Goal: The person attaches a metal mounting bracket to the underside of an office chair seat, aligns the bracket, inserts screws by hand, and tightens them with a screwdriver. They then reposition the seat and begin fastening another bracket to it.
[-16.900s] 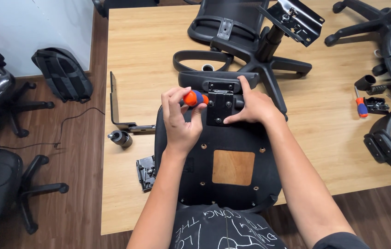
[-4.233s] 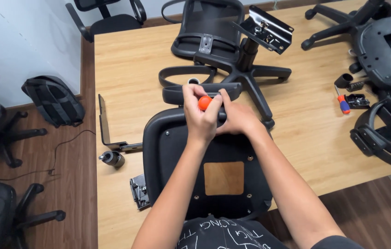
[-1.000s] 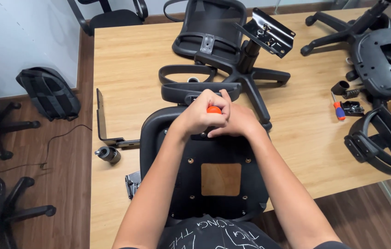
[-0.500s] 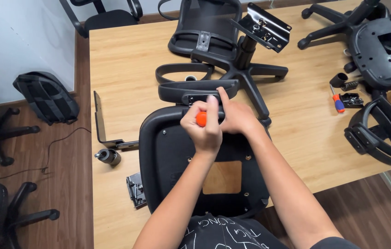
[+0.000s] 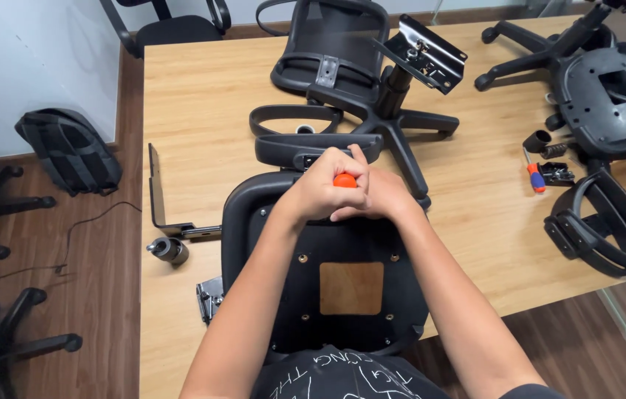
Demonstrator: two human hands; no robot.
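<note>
Black plastic chair seat pan (image 5: 327, 295), turned underside up with a square wooden patch showing at its middle, lies nearest at the front edge of the light wooden table (image 5: 195, 96). Over its far end both hands meet: the left hand (image 5: 320, 193) has its fingers curled tight around the orange-handled screwdriver (image 5: 345, 179), and the right hand (image 5: 375, 201) is pressed against it from the other side, fingers closed. Just beyond lie 2 black curved armrests (image 5: 305, 133). Farther back rests a black star-shaped chair base (image 5: 401, 111), leaning on a black mesh backrest (image 5: 331, 44).
</note>
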